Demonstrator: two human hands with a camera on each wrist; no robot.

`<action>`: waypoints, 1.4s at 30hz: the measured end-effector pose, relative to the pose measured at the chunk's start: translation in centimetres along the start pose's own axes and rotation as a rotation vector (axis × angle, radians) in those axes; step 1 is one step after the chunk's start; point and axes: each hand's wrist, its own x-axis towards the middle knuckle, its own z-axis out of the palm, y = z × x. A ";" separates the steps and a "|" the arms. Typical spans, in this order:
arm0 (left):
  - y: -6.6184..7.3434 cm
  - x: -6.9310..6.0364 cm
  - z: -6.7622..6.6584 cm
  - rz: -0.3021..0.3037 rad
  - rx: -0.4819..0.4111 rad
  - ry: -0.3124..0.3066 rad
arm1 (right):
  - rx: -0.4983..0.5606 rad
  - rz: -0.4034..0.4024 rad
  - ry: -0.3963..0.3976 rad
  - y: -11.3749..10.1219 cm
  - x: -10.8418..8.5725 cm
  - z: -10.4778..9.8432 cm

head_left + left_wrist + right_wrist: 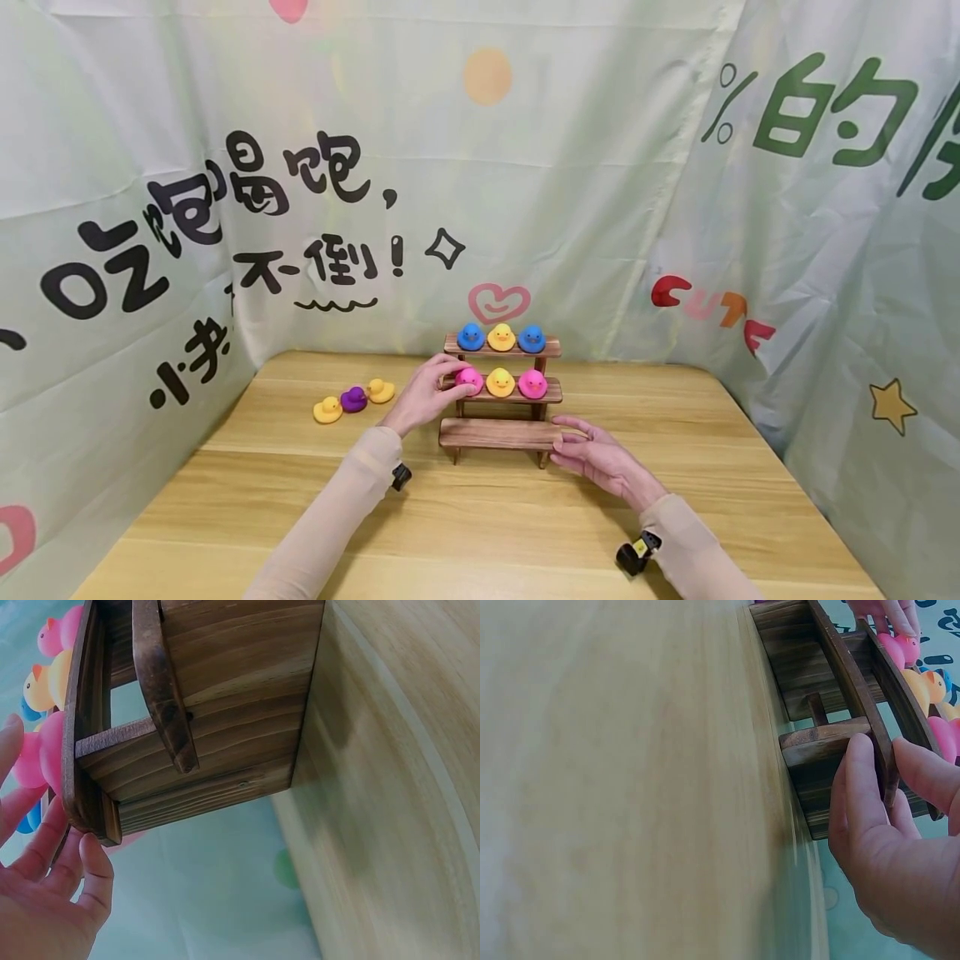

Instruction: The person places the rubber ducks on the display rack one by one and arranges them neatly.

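Note:
A wooden three-tier stand [498,432] stands on the table. On its middle tier sit a pink rubber duck [468,382] at the left, a yellow duck [500,382] and another pink duck [533,383]. My left hand [429,392] pinches the left pink duck, which rests at the tier's end; in the left wrist view, fingers of that hand [52,892] also lie by the board's end. With thumb and fingers on either side of the board, my right hand [600,460] holds the right end of the bottom tier, as the right wrist view shows the hand [900,855].
Along the top tier are a blue duck [471,337], a yellow duck [501,337] and another blue duck [532,338]. Left of the stand, a yellow duck [327,409], a purple duck [354,399] and another yellow duck [381,390] lie on the table [480,533]. Printed cloth [570,208] hangs behind.

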 end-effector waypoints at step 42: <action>-2.9 -2.1 -6.9 -0.155 -0.182 0.134 | -0.014 -0.017 -0.004 0.1 0.1 0.0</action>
